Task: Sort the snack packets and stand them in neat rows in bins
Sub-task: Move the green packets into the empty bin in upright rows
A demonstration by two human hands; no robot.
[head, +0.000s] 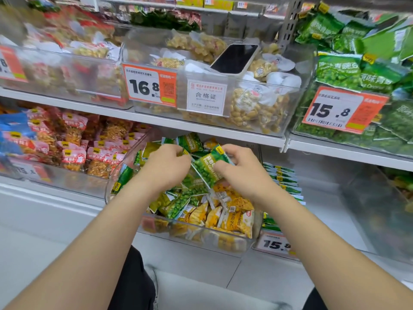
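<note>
Right hand (240,170) pinches a green packet (206,170) printed "Peas Garlic". Left hand (166,166) curls among packets in the clear bin (108,189); its grip cannot be told. The 16.8 tag (149,86) and the 15.8 tag (344,110) hang on the bins above.

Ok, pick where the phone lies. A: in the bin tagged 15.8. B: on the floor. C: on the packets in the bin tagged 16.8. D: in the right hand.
C: the phone rests on the nut packets in the clear bin bearing the 16.8 tag.

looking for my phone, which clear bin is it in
The bin bearing the 16.8 tag, mid upper shelf: the phone lies screen-up on its pale yellow packets.
</note>
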